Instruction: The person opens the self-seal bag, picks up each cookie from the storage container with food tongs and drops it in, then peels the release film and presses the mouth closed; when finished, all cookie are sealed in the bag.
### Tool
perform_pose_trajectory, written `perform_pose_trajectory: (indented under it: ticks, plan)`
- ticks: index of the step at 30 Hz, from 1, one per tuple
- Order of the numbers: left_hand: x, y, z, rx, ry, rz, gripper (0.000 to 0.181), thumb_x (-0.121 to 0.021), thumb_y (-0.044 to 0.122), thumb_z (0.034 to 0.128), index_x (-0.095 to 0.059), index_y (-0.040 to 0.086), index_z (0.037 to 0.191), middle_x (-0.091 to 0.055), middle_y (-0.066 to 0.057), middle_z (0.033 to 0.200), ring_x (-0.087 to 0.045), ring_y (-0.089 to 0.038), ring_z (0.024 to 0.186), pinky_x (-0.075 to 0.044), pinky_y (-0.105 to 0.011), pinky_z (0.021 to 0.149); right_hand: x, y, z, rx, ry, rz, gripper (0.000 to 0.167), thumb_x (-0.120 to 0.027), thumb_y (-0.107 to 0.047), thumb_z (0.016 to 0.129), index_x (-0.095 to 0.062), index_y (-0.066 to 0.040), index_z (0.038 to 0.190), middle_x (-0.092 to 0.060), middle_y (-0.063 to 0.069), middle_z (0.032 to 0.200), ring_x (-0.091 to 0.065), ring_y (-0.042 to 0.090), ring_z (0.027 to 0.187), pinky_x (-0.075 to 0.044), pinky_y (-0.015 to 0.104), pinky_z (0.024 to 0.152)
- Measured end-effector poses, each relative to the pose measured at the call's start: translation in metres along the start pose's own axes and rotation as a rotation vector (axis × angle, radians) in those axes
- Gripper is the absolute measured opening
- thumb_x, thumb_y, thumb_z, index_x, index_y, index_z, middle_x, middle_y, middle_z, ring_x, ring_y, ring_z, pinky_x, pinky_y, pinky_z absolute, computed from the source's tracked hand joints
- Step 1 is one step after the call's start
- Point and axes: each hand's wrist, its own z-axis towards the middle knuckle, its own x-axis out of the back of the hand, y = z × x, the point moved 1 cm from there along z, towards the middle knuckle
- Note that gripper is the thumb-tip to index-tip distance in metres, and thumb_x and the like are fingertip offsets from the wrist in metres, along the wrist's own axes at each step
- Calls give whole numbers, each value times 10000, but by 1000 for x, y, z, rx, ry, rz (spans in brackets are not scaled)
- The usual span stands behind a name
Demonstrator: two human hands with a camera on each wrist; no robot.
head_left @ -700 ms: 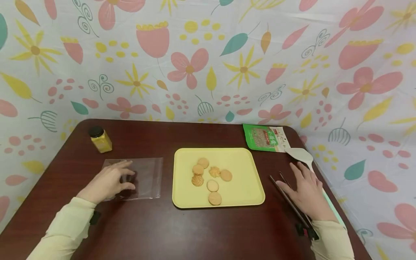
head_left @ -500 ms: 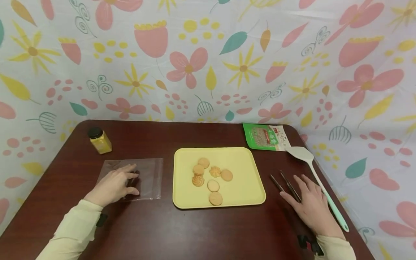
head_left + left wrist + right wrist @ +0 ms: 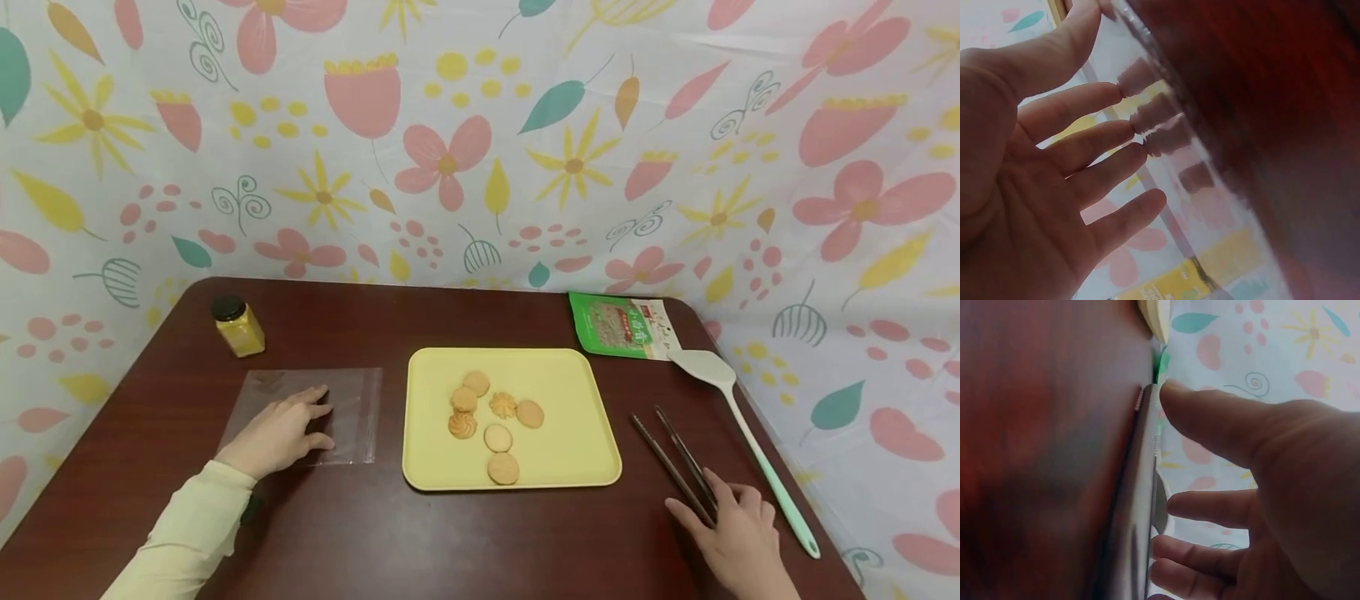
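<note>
My left hand (image 3: pixel 277 435) lies over a clear plastic bag (image 3: pixel 348 417) on the table. In the left wrist view its fingers (image 3: pixel 1116 159) are spread, with the tips at or just above the film; contact is hard to tell. Around the near part of the metal tongs (image 3: pixel 670 467) is my right hand (image 3: pixel 738 537), thumb to the left and fingers to the right. In the right wrist view the thumb and fingers stand apart beside the tongs (image 3: pixel 1135 500), not visibly squeezing them. The handle end of the tongs is hidden by the hand.
A yellow tray (image 3: pixel 570 462) with several cookies (image 3: pixel 503 468) sits mid-table. A black-lidded yellow jar (image 3: pixel 240 329) stands back left. At right lie a green pouch (image 3: pixel 615 325) and a white spatula (image 3: pixel 750 433) with a mint handle, along the table edge.
My right hand has moved back toward me, down to the near part of the tongs, uncovering more of them and the spatula. The left hand has shifted slightly right over the bag.
</note>
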Motion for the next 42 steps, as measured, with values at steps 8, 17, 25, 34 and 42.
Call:
perform_pose_trajectory:
  ticks: [8,17,25,34,42]
  plan:
    - [-4,-1,3,-19,65,-28,445,-741,169,861,-635,-62,1226,-442,-285,1419,-414,-463,1298,-420,-579,970,-5,1,0,-20,44,19,941,-492,-639,922,-283,125,1431,-248,440,1236,-233,605,1110,-299,706,821]
    - [-2,0,5,-57,112,-15,332,-736,124,862,-694,-32,1152,-483,-295,1376,-456,-459,1268,-441,-577,947,-8,3,5,-84,58,39,875,-500,-583,946,-306,129,1416,-254,452,1250,-229,618,1126,-292,711,856]
    - [-3,0,5,-46,120,-24,306,-686,144,912,-687,-18,1171,-475,-293,1385,-452,-461,1272,-434,-580,956,-9,0,5,-90,89,52,817,-520,-533,958,-327,122,1407,-271,441,1262,-227,617,1151,-282,724,870]
    - [-2,4,7,-71,257,-74,192,-688,139,913,-742,43,1071,-611,-191,1276,-661,-319,1018,-532,-480,816,-10,2,6,-75,82,48,815,-523,-531,958,-329,120,1409,-286,446,1267,-219,634,1169,-282,729,885]
    - [0,6,10,-116,372,-89,132,-754,151,858,-757,80,970,-721,-67,1014,-674,-180,800,-523,-369,672,-10,7,7,-60,45,42,826,-539,-529,954,-334,143,1389,-288,459,1262,-228,639,1148,-313,714,868]
